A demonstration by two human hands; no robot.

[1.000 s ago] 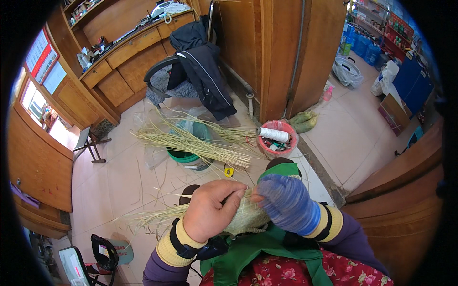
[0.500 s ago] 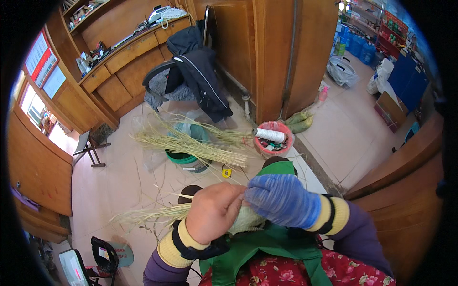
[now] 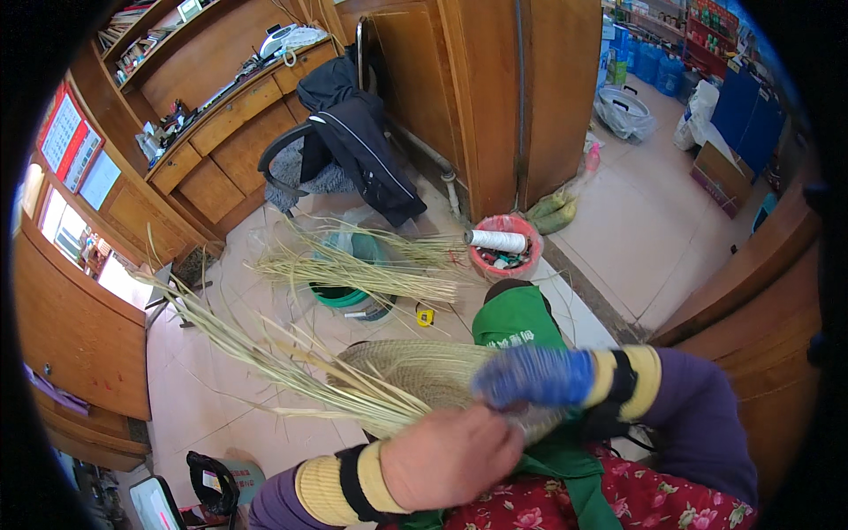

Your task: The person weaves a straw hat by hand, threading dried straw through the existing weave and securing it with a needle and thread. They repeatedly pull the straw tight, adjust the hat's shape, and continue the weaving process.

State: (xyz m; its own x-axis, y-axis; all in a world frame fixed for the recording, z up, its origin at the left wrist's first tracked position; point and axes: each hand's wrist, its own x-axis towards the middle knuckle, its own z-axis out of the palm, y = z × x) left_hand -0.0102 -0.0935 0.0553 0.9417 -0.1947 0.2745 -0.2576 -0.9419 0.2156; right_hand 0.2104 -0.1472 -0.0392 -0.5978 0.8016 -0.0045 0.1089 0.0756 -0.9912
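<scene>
The left hand (image 3: 450, 455) is bare and its fingers are curled tight around a bunch of straw (image 3: 291, 371); the right hand (image 3: 530, 375) wears a blue glove and looks blurry, so whether its fingers are closed cannot be told; it touches a woven straw piece (image 3: 415, 367) on the lap; more straw (image 3: 371, 274) lies over a green tub (image 3: 340, 296) on the floor; a red basket (image 3: 503, 252) stands near.
</scene>
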